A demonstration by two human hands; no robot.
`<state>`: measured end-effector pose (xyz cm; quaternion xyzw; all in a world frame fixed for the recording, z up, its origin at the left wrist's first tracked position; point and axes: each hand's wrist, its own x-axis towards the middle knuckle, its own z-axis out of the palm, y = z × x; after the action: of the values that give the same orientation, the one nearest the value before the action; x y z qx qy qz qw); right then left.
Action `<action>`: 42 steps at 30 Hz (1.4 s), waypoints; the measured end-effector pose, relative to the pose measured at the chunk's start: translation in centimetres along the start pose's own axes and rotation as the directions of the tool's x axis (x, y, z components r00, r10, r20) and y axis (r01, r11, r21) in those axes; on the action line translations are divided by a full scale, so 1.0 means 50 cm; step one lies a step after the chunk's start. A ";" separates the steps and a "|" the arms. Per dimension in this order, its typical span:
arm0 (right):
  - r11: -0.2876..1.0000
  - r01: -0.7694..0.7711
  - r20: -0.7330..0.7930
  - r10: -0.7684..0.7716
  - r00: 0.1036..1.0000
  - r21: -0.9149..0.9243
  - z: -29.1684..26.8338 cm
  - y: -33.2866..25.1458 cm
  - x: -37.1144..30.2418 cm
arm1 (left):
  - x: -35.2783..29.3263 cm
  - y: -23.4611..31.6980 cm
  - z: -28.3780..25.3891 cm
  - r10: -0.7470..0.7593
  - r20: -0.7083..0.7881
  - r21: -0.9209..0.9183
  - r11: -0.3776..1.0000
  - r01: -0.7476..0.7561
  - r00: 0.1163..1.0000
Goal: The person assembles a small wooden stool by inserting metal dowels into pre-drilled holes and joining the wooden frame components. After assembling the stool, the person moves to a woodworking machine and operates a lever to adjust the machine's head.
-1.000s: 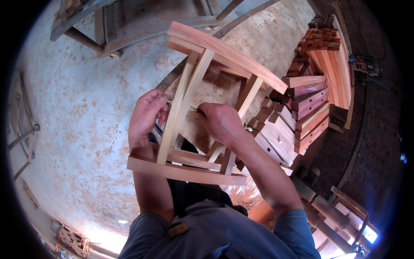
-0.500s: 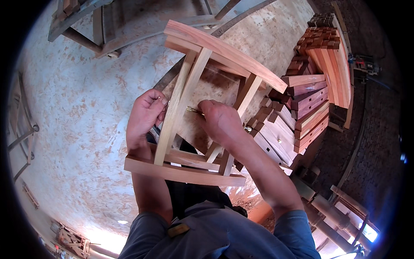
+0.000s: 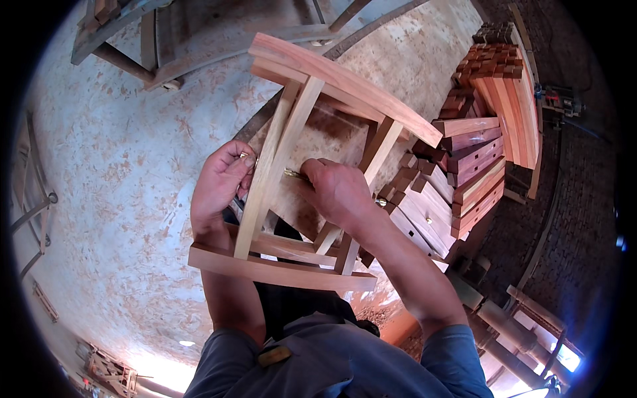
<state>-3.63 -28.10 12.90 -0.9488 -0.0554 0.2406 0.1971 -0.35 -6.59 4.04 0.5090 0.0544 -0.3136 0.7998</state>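
A light wooden frame [image 3: 348,86] with slightly curved end rails and several crosspieces stands tilted before me. My left hand [image 3: 219,178] is outside its left side, thumb and fingers pinching a small shiny metal piece [image 3: 245,155] against or close to the left crosspiece [image 3: 271,169]. Inside the frame, my right hand [image 3: 340,189] is closed on a short brass-coloured metal piece [image 3: 292,173], whose tip points at that same crosspiece. Its exact kind is too small to tell. Another shiny metal piece [image 3: 380,201] shows beside my right forearm, at the frame's right side.
Stacked wooden parts [image 3: 478,149], some with square holes, lie to the right, next to a pile of reddish curved boards [image 3: 511,109]. A wooden stand [image 3: 156,46] is at the far left. Pipes [image 3: 511,325] run at the lower right.
The wooden frame has shifted very slightly left and down. My right hand and its brass-coloured piece have moved a little left; my left hand keeps its pinch.
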 end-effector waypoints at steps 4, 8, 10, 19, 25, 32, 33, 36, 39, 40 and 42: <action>0.999 0.005 0.060 -0.008 0.998 0.040 0.001 0.009 0.007 | 0.001 0.001 -0.002 0.004 0.017 -0.009 1.000 -0.004 1.000; 0.999 -0.020 0.047 0.018 0.999 0.041 -0.003 -0.004 0.004 | 0.000 0.003 -0.004 0.007 0.038 -0.029 1.000 -0.006 0.999; 0.998 -0.017 0.018 0.016 1.000 0.056 0.003 -0.001 0.004 | 0.000 0.002 -0.006 0.010 0.049 -0.020 1.000 -0.009 0.999; 0.999 -0.001 -0.057 -0.002 0.998 -0.045 0.006 -0.005 0.003 | -0.001 0.006 -0.006 0.011 0.061 -0.013 1.000 -0.010 0.998; 0.999 0.029 0.048 -0.030 0.998 0.018 0.002 0.010 0.008 | 0.000 0.006 -0.004 0.014 0.055 -0.009 1.000 -0.013 0.998; 0.993 -0.091 0.185 0.104 0.977 -0.081 0.000 -0.007 0.016 | -0.001 0.005 -0.003 0.014 0.048 0.009 1.000 -0.014 0.999; 0.996 -0.062 0.142 0.070 0.987 -0.059 0.000 -0.006 0.015 | -0.001 0.005 -0.004 0.019 0.043 -0.001 1.000 -0.019 0.999; 0.999 0.001 0.014 -0.001 1.000 -0.035 0.002 0.000 0.001 | -0.002 0.005 -0.002 0.017 0.035 -0.020 1.000 -0.016 0.999; 0.998 0.002 -0.018 -0.003 1.000 -0.067 0.006 0.005 -0.001 | -0.001 0.010 0.003 0.008 0.027 -0.011 1.000 -0.008 1.000; 0.997 -0.022 0.036 0.025 0.999 -0.068 0.001 0.002 0.002 | -0.002 0.009 0.001 0.011 0.030 -0.009 1.000 -0.011 0.999; 0.997 -0.045 0.092 0.050 0.995 -0.056 -0.001 0.001 0.005 | -0.002 0.009 0.000 0.008 0.026 -0.007 1.000 -0.008 1.000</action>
<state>-3.36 -28.12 12.81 -0.9425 -0.0486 0.2876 0.1631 -0.18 -6.41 4.45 0.5022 0.0430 -0.3170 0.8034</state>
